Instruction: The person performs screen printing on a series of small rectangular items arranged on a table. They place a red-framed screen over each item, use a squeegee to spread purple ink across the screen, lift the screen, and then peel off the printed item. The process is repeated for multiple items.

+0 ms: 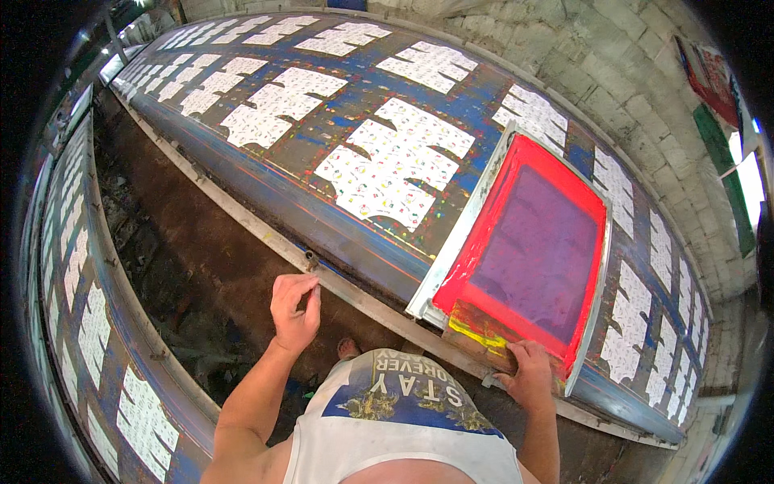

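Note:
A silk-screen frame (598,266) with pale edges lies on the long printing table at my right; a red border surrounds its purple mesh (536,250). Across its near end rests a wooden squeegee (477,329) smeared with yellow ink. My right hand (528,375) has its fingers curled over the squeegee's near side, and part of the grip is hidden. Off the table's near edge, my left hand (295,310) is raised with fingers curled toward the thumb, and nothing shows in it. Beyond the frame lies a white patterned fabric piece (391,165), cut in a garment shape.
Rows of similar fabric pieces cover the ink-stained table (322,210). A metal rail (218,194) runs along its near edge. Another table (105,379) with cut pieces stands at my left, across a dark aisle (185,234). Behind the main table rises a block wall (637,89).

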A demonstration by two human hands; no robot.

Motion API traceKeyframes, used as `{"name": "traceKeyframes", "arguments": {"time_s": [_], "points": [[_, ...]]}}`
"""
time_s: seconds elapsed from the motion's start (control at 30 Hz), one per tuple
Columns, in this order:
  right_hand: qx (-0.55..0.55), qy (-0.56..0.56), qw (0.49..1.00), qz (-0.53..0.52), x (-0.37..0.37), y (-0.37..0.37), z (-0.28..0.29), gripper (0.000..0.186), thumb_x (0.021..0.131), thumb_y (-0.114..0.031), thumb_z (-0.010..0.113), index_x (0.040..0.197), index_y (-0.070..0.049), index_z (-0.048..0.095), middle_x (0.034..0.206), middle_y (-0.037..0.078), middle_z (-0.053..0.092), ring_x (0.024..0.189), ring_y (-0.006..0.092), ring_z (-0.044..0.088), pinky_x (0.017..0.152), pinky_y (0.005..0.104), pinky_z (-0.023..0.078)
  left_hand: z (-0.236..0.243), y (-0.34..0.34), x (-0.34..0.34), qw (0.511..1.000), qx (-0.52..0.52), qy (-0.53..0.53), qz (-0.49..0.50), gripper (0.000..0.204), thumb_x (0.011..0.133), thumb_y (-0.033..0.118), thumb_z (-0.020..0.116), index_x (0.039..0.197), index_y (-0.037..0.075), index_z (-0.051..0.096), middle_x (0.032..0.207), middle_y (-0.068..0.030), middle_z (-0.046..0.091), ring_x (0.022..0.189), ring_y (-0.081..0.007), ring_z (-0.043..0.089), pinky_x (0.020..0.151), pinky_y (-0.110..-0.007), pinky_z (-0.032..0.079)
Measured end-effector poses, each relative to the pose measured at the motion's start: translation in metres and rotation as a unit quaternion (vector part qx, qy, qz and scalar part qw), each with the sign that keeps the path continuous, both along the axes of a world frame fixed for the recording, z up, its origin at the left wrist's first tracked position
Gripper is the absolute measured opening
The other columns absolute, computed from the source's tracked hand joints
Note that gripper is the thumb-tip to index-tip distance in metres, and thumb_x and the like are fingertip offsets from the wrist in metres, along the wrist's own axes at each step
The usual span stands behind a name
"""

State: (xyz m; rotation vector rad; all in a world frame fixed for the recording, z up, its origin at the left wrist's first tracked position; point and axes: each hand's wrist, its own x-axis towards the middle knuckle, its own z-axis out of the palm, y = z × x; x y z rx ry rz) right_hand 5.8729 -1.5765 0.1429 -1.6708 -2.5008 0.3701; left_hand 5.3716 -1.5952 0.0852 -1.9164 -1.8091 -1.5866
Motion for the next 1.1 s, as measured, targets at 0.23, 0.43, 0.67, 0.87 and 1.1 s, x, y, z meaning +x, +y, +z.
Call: {"name": "traceKeyframes", "arguments": {"time_s": [0.23, 0.43, 0.67, 0.87, 1.1], "points": [[0.007, -0.051, 0.998, 0.027, -0.013, -0.002, 0.023, 0.065, 0.068, -0.026, 0.1, 0.126, -0.009, 0.076, 0.129, 0.014, 0.072, 0.126, 0.0383, 0.065, 0.108, 0.0542, 0.051, -0.006, -0.022, -0.022, 0.999, -0.017, -0.013, 0.032, 0.031, 0.086, -0.011, 0.076, 0.113, 0.004, 0.076, 0.104, -0.012, 0.077, 0.095, -0.0321, 0.072, 0.091, -0.044, 0.054], [0.099, 0.001, 0.99, 0.098, -0.067, 0.02, 0.047, 0.044, 0.077, -0.025, 0.095, 0.115, -0.011, 0.079, 0.126, 0.011, 0.074, 0.126, 0.037, 0.067, 0.107, 0.0538, 0.053, -0.013, -0.046, -0.059, 0.997, -0.022, -0.026, 0.064, 0.031, 0.088, -0.011, 0.076, 0.115, 0.005, 0.077, 0.095, -0.0114, 0.074, 0.084, -0.0298, 0.067, 0.087, -0.042, 0.053], [0.112, 0.054, 0.969, 0.213, -0.144, 0.03, 0.043, 0.04, 0.08, -0.02, 0.092, 0.117, -0.011, 0.078, 0.127, 0.011, 0.073, 0.127, 0.0368, 0.067, 0.104, 0.0532, 0.055, -0.018, -0.088, -0.117, 0.991, -0.06, -0.026, 0.121, 0.028, 0.092, -0.011, 0.075, 0.116, 0.004, 0.078, 0.093, -0.012, 0.07, 0.085, -0.0315, 0.065, 0.085, -0.042, 0.052], [0.118, 0.061, 0.953, 0.271, -0.206, 0.05, 0.047, 0.033, 0.085, -0.017, 0.088, 0.115, -0.009, 0.078, 0.125, 0.012, 0.073, 0.126, 0.0357, 0.068, 0.102, 0.052, 0.055, -0.015, -0.134, -0.181, 0.98, -0.051, 0.013, 0.191, 0.036, 0.099, -0.013, 0.069, 0.129, 0.005, 0.075, 0.11, -0.0132, 0.072, 0.094, -0.0296, 0.068, 0.087, -0.041, 0.055], [0.138, 0.107, 0.913, 0.367, -0.29, 0.081, 0.045, 0.02, 0.085, -0.012, 0.077, 0.105, -0.009, 0.077, 0.12, 0.01, 0.074, 0.12, 0.0324, 0.069, 0.098, 0.048, 0.056, 0.003, -0.185, -0.242, 0.97, -0.06, -0.033, 0.234, 0.024, 0.105, -0.009, 0.067, 0.124, 0.001, 0.076, 0.113, -0.0121, 0.073, 0.1, -0.0249, 0.07, 0.086, -0.035, 0.058]]}}
